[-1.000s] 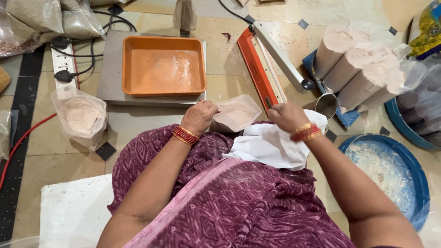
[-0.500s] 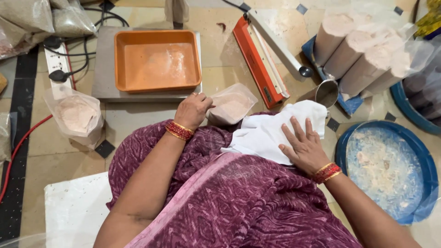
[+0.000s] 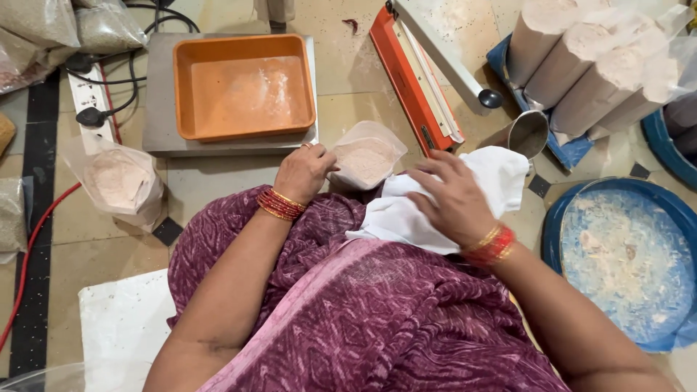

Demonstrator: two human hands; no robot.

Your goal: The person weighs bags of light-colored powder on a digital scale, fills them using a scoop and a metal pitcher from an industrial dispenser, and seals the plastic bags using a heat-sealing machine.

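Your left hand (image 3: 303,170) touches the open bag (image 3: 365,154) on the floor; your right hand (image 3: 454,202) rests on the cloth (image 3: 501,178) in your lap. Beyond the bag, a tray (image 3: 245,86) sits on the scale (image 3: 156,109). The sealer (image 3: 415,69) lies right of it, the cup (image 3: 528,133) nearer, the basin (image 3: 624,254) far right.

Both arms reach forward, bent at the elbows. The left hand (image 3: 303,170) is curled, with fingers pinched together. The right hand (image 3: 451,199) lies flat, palm down, fingers spread wide.
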